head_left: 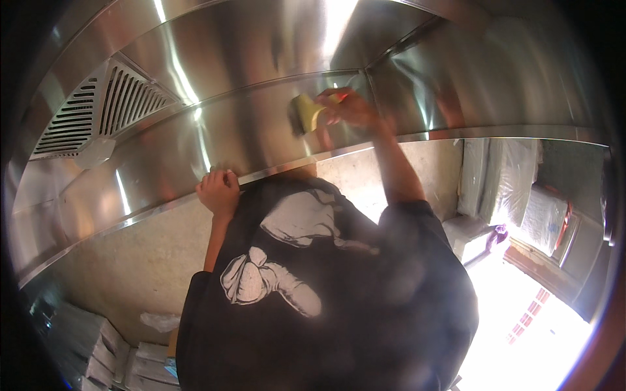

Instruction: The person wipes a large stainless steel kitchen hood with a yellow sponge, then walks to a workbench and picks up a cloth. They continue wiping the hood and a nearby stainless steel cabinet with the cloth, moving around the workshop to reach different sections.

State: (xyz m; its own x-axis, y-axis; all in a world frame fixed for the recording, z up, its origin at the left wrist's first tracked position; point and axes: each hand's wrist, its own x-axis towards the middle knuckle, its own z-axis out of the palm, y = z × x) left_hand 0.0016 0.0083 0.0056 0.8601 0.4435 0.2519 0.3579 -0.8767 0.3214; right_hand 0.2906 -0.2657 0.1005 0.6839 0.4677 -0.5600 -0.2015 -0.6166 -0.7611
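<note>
A large shiny stainless steel hood [248, 133] curves across the upper part of the view. My right hand [352, 107] is raised against its inner wall, with fingers closed on a yellow sponge-like pad [305, 114] with a dark side. Motion blurs the pad, and a bit of red shows by the fingers. Lower and to the left, my left hand [219, 189] curls its fingers over the hood's bottom rim. Both forearms reach up from the sleeves of a black shirt [339, 287] with a pale print.
Slotted vent grilles [98, 107] stick out at the hood's left. Grey wrapped boxes [98, 345] are stacked at the lower left. Plastic-covered panels [508, 182] stand at the right, above a brightly lit opening. Behind is a bare plastered wall [130, 287].
</note>
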